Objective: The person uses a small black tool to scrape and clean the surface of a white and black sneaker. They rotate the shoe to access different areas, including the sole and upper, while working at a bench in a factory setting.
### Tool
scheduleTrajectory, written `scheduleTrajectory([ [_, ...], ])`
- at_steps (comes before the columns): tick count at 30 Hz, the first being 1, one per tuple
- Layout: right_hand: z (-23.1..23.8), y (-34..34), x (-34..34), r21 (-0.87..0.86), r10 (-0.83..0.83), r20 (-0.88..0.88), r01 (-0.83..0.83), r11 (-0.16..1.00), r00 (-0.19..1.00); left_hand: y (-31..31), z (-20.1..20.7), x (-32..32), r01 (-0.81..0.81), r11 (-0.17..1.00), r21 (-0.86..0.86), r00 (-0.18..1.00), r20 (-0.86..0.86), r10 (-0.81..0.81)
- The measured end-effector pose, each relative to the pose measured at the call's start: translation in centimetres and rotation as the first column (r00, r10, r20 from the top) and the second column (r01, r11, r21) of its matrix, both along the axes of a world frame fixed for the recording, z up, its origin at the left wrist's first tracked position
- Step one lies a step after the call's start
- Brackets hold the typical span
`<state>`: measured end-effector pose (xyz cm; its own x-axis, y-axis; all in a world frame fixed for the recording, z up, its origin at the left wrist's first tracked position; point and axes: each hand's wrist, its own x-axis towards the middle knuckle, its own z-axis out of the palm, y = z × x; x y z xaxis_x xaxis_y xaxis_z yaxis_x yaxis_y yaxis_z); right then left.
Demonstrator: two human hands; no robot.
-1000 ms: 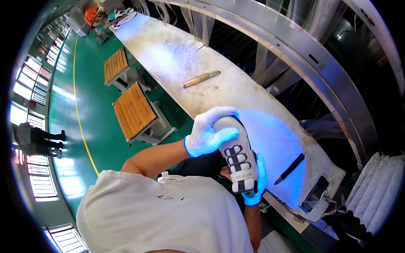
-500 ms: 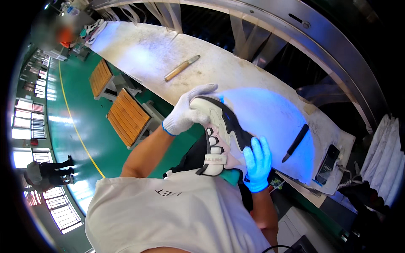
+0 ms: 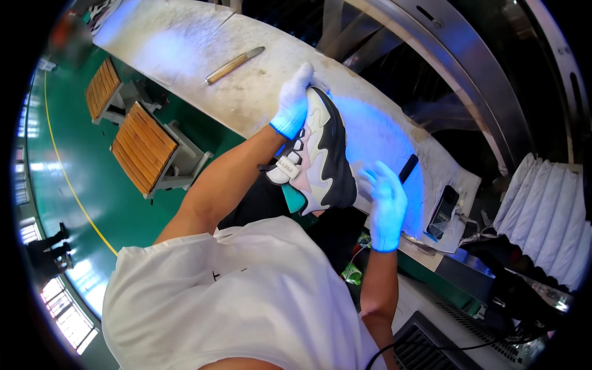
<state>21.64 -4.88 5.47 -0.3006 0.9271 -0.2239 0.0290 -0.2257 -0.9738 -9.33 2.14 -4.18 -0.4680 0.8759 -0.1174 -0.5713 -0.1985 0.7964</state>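
My left hand, in a white knit glove, is closed around the toe end of a sneaker. The shoe has white, grey and pale pink panels, a wavy black midsole and a teal lining. It is held up over the near edge of the worktable, sole side to the right and heel toward me. My right hand, also gloved and lit blue, is apart from the shoe, to the right of its heel. Its fingers are loosely bent and spread, with nothing seen in them. Just behind it lies a black-handled knife, partly covered.
On the long pale worktable lies a wooden-handled knife. A black phone is at its right end, near a white ribbed hose. Metal framing borders the far side. Two slatted wooden stools stand on the green floor.
My left hand has carried the sneaker away from me, and the shoe has turned to show more of its black midsole. My right hand has let go of the heel and moved off it.
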Motion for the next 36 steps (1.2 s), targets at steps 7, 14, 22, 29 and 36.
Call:
scheduleTrajectory([
  [7, 1.1, 7.4, -9.7, -0.141, 0.275, 0.22, -0.249, 0.958, 0.936, -0.6, 0.6, 0.5, -0.052, 0.998, -0.037, 0.993, -0.109, 0.048],
  [14, 2.0, 9.6, -11.3, -0.17, 0.561, 0.334, -0.537, 0.826, 0.757, -1.7, 1.5, 0.7, -0.13, 0.991, -0.042, 0.958, -0.261, 0.115],
  [22, 4.2, 9.5, -15.6, -0.239, 0.506, 0.306, -0.449, 0.861, 0.806, -0.7, -5.2, 0.6, -0.324, 0.944, 0.063, 0.725, -0.625, 0.291],
  [29, 1.8, 7.5, -7.3, 0.187, 0.291, 0.468, -0.416, 0.89, 0.835, -0.5, 1.2, 1.5, -0.163, 0.982, -0.096, 0.909, -0.402, 0.112],
  [36, -1.7, -0.7, 0.1, 0.717, -0.013, 0.585, -0.51, 0.476, 0.811, 0.0, 3.2, 2.4, -0.395, 0.849, -0.352, 0.746, -0.662, 0.072],
])
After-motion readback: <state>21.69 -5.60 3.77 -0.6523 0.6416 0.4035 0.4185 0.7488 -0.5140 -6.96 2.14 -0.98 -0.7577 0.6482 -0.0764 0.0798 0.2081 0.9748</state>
